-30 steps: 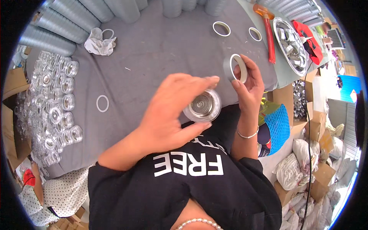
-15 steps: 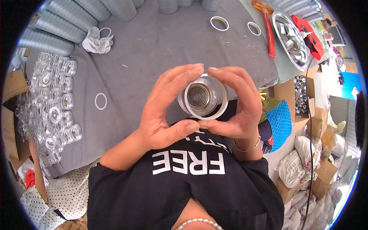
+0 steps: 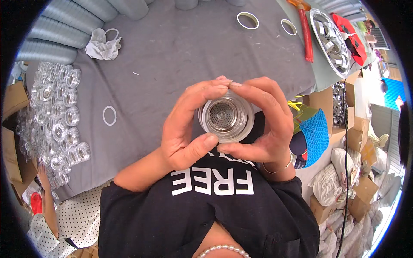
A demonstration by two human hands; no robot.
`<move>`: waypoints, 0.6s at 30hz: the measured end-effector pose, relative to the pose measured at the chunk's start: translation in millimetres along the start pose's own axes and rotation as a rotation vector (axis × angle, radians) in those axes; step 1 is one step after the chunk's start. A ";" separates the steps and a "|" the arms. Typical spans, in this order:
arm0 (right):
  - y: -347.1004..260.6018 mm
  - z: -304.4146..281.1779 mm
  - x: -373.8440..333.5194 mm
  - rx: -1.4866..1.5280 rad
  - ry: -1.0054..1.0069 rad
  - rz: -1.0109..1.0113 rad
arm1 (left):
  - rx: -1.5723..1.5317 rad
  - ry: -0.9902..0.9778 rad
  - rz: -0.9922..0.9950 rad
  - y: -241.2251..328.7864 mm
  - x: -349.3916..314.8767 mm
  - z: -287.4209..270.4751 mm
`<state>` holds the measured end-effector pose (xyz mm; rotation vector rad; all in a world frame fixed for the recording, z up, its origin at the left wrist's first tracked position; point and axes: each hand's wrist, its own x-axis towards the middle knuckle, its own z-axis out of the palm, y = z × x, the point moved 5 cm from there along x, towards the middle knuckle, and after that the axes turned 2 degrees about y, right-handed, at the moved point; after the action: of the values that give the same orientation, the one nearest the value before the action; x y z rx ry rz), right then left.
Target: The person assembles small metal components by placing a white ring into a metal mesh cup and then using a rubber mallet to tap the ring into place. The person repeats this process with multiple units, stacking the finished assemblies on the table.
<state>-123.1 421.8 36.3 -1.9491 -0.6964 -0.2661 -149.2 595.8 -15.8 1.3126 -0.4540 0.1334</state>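
Note:
A clear round glass-like piece with a perforated metal strainer (image 3: 222,115) at its centre is held up before my chest. My left hand (image 3: 189,124) curves round its left side, thumb at the lower rim. My right hand (image 3: 269,120) curves round the right side, and the fingertips of both hands nearly meet at the top. A pale ring seems to lie round the rim, mostly hidden by the fingers; I cannot tell how far it is seated. A loose white ring (image 3: 109,116) lies on the grey cloth to the left.
Rows of clear round pieces (image 3: 60,112) cover the left side. Grey stacked cylinders (image 3: 47,50) and a crumpled white cloth (image 3: 103,45) stand behind. Two rings (image 3: 248,20), a red-handled hammer (image 3: 306,38) and a metal tray (image 3: 329,43) are far right. A co-worker's arm (image 3: 49,206) reaches in at left.
The pale ring, tilted off to the right of the clear piece before, now sits more in line with its rim. My fingers have closed in slightly, and the view has shifted a little.

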 end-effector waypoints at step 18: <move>33.5 33.4 -14.6 0.110 0.240 -0.263 | 0.090 0.052 0.299 -34.3 -4.3 -3.2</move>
<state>-119.4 434.9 -11.3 -1.6860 -0.7903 -0.6003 -140.5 590.5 -48.9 1.3195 -0.6037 0.4404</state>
